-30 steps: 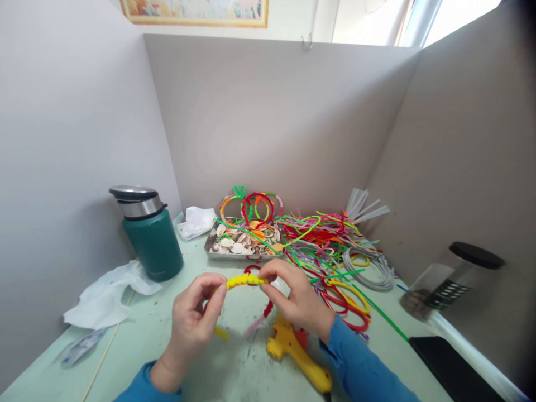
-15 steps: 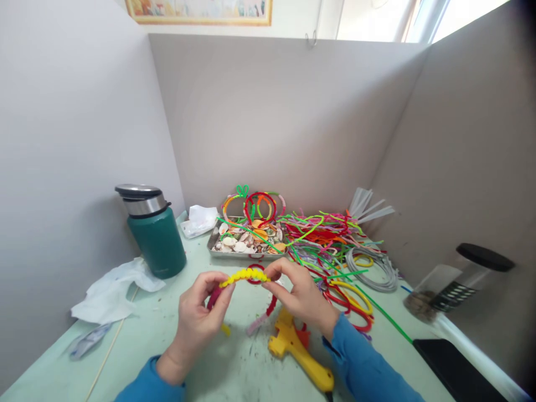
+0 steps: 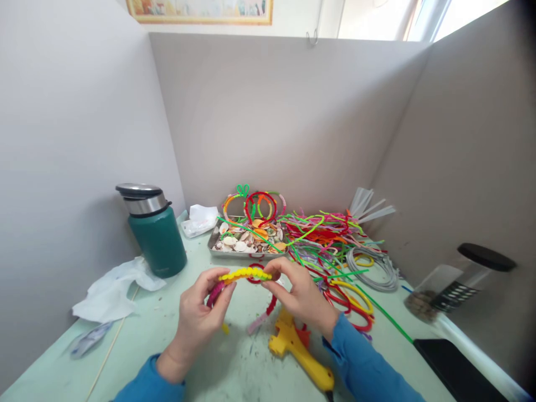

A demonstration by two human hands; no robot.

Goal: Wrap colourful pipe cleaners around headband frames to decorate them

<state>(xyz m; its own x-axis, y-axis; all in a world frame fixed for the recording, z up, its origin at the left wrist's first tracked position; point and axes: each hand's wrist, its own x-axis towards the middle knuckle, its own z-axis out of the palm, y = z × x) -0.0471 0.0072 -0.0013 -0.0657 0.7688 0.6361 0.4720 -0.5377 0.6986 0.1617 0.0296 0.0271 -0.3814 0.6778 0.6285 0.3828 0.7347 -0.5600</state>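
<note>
- Two-handed hold on band (image 3: pixel 245 273): arches above table (image 3: pixel 234 374), between both hands, in front of tray (image 3: pixel 247 255). Looks bumpy and yellow on top, orange along the underside, magenta at left, a bit of green near right end.
- Left hand (image 3: pixel 199 312): grips band between thumb and fingers, right where yellow meets magenta. Leaves magenta part curving down inside the grasp.
- Right hand (image 3: pixel 300 293): pinches right end between thumb and index finger. Can't tell how the other fingers bend.
- Glue gun (image 3: pixel 299 354): lies on table, yellow with orange trigger, near right sleeve (image 3: pixel 364 357).
- Red-and-pink strip (image 3: pixel 258 322): lies curved on table, just left of glue gun.
- Tray: holds shells (image 3: pixel 240 245), with colored hoops (image 3: pixel 259 206) upright at the back edge.
- Pipe cleaners (image 3: pixel 322 231): spread in a tangled pile right of tray, many colors.
- Wire coil (image 3: pixel 374 273): sits at the right edge of the pile.
- Flask (image 3: pixel 157 240): stands at left, green, steel-and-black top.
- Tissue (image 3: pixel 111 290): lies crumpled in front of flask, partly over thin stick (image 3: pixel 109 346).
- Jar (image 3: pixel 456 282): sits far right, black lid, brown contents, looks tilted.
- Black slab (image 3: pixel 458 371): lies at right front. Can't tell what kind.
</note>
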